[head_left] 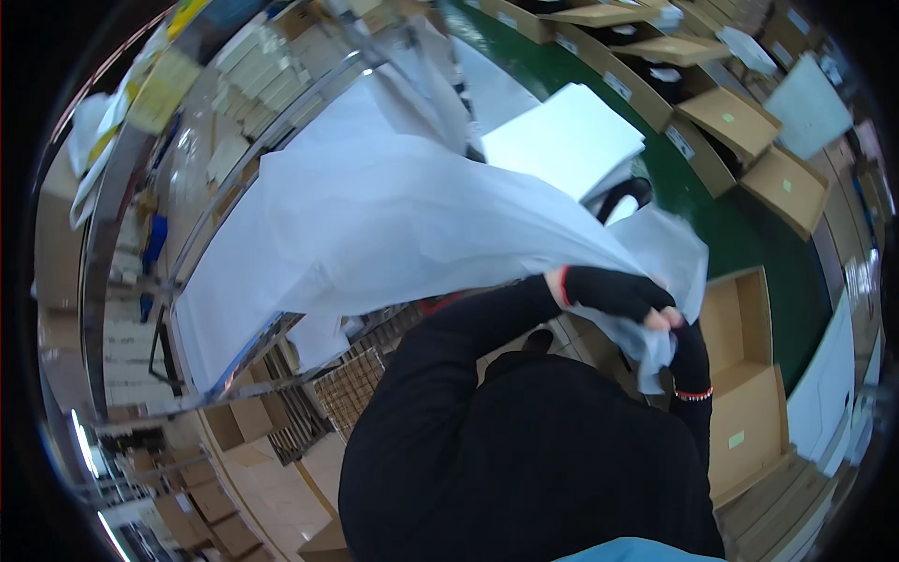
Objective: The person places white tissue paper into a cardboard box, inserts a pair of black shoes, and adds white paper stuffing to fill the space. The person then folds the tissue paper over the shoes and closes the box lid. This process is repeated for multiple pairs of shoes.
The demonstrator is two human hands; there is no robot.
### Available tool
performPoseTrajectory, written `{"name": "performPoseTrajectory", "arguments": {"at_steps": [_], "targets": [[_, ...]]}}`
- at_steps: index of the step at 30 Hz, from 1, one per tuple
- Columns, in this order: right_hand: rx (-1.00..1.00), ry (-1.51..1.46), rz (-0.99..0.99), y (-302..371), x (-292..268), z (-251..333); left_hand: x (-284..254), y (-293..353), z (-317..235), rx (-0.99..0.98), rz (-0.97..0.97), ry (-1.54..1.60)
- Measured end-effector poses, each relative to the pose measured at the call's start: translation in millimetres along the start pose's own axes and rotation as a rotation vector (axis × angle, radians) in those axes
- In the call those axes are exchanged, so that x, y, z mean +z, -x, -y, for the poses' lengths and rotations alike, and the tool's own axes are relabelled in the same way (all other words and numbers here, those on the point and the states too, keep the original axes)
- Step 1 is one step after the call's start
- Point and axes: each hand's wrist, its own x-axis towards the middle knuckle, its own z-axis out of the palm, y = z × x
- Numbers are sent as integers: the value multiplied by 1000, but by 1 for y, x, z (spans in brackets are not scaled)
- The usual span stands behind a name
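Head view: we've one end of the translucent white sheet (421, 215) bunched near the open cardboard box (740, 323), left hand (613, 292) fingers curled around it! Right hand's (691, 351) close in, its grip we can't tell. Gathering looks partial: the long remainder sprawls leftward, loose.

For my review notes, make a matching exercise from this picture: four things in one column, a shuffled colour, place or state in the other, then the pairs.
Things
1. thin sheet
2. white stack
3. nearest open box
4. left hand

Descriptions
A. brown, at the person's right
B. gloved in black, red at the wrist
C. held at one end, spreading leftward
D. flat-topped, lying beyond the arms

Pairs: 1-C, 2-D, 3-A, 4-B
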Motion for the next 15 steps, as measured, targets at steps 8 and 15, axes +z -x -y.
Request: {"name": "performPoseTrajectory", "arguments": {"at_steps": [8, 15], "targets": [[-310, 315, -1070, 144, -159, 54, -7, -42, -28, -207, -292, 46], [-214, 73, -1294, 270, -306, 1, -81, -132, 58, -382, -366, -1086]]}}
